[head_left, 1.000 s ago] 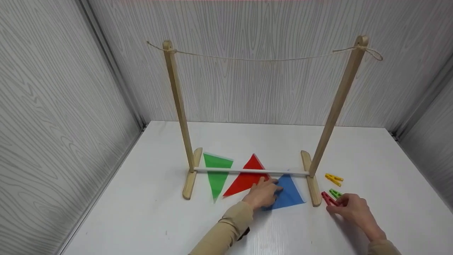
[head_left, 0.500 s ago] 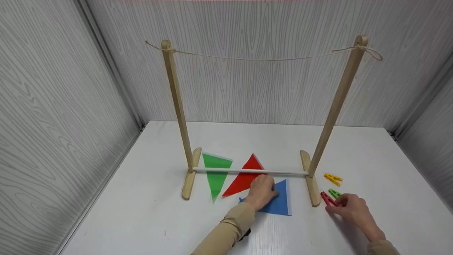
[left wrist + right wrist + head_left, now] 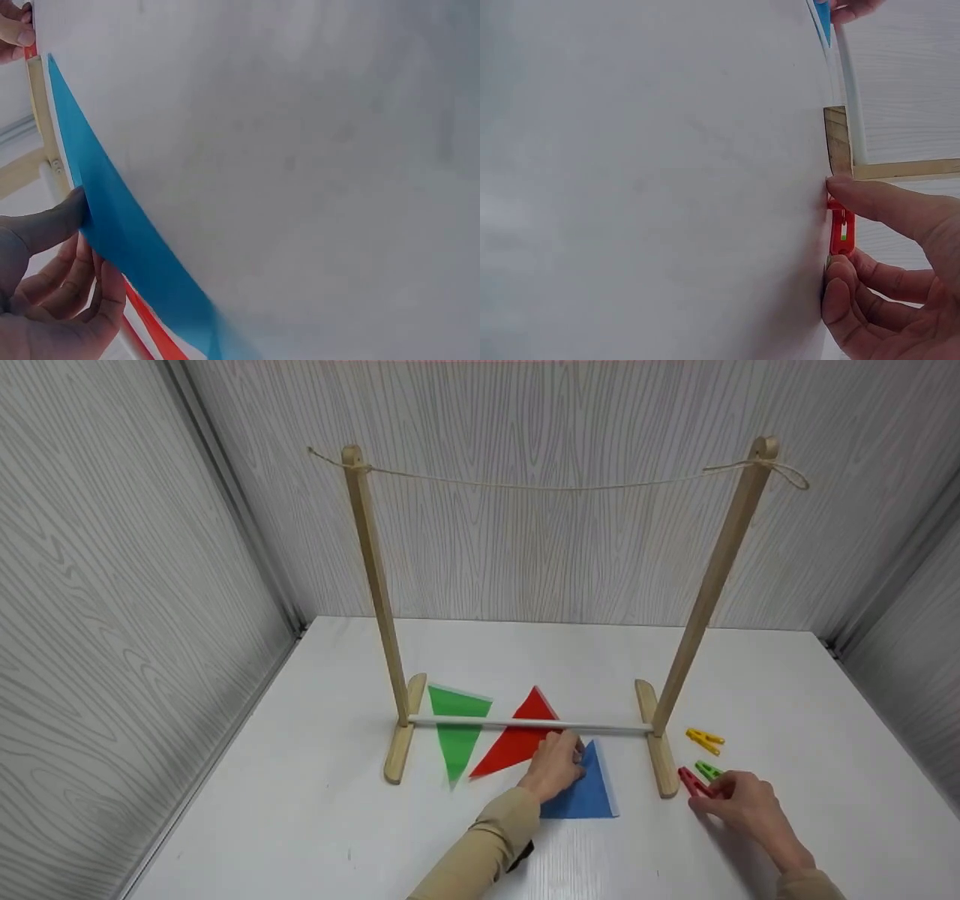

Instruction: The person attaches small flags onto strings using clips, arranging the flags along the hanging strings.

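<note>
My left hand [image 3: 553, 769] pinches a blue triangular pennant [image 3: 594, 796] with a white edge, which lies partly under the fingers near the middle of the table. In the left wrist view, thumb and fingertips grip the border of that blue pennant [image 3: 124, 225]. Over on the right, a red clothespin [image 3: 691, 780] is held by my right hand [image 3: 746, 802] at its handle end, close to the table. The right wrist view has the red clothespin [image 3: 843, 234] between thumb and fingers. A green clothespin [image 3: 707, 769] lies just behind it, partly hidden.
A wooden stand straddles the middle, with a string [image 3: 555, 488] tied between its posts and a white rod [image 3: 592, 726] low down. Under the rod lie a green pennant [image 3: 459, 724] and a red pennant [image 3: 502, 756]. A yellow clothespin [image 3: 705, 739] rests right of the stand.
The left hand has curled its fingers and turned the blue pennant, pulling it toward the front; its white edge now faces right. The right hand has stayed at the red clothespin.
</note>
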Demonstrator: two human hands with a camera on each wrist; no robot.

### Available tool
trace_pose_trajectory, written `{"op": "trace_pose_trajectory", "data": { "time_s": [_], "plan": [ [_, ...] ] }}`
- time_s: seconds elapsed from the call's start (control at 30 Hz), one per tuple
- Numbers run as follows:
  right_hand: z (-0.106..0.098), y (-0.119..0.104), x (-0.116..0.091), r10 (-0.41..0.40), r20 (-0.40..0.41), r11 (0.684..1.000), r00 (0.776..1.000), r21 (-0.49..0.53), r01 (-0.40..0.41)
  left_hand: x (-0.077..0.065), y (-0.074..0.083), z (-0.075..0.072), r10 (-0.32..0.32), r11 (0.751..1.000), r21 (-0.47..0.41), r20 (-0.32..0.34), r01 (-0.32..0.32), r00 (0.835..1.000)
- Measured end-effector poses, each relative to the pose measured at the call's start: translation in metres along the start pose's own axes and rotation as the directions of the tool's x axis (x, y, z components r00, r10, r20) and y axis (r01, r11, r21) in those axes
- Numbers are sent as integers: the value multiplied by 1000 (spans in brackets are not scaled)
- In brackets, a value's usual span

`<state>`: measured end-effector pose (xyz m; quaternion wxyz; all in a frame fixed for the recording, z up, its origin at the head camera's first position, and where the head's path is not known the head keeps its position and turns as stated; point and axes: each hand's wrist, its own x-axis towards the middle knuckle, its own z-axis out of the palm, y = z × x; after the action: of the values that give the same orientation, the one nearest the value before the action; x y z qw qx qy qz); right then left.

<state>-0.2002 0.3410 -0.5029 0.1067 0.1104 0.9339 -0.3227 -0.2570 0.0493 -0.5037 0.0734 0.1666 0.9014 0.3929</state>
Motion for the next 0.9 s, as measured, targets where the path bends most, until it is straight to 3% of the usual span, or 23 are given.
{"op": "trace_pose_trajectory", "data": {
  "time_s": [0.2,0.33,0.5,0.63,0.9],
  "plan": [
    [0,-1,-1,4,2,1000,1000,2,-4,-1,2,-2,-1,1000,5,60,1,998],
    [1,-1,-1,7,5,1000,1000,5,-7,0,4,-7,-35,999,-12,99,36,995],
    [0,-1,-1,5,8,1000,1000,12,-5,2,4,-14,-54,991,-117,101,66,993],
    [1,-2,-1,8,7,1000,1000,9,-8,4,3,-17,-109,966,-224,96,128,989],
    [1,-4,-1,1,-18,1000,1000,-22,-1,7,-1,-23,-164,903,-395,48,170,985]
  ]
}}
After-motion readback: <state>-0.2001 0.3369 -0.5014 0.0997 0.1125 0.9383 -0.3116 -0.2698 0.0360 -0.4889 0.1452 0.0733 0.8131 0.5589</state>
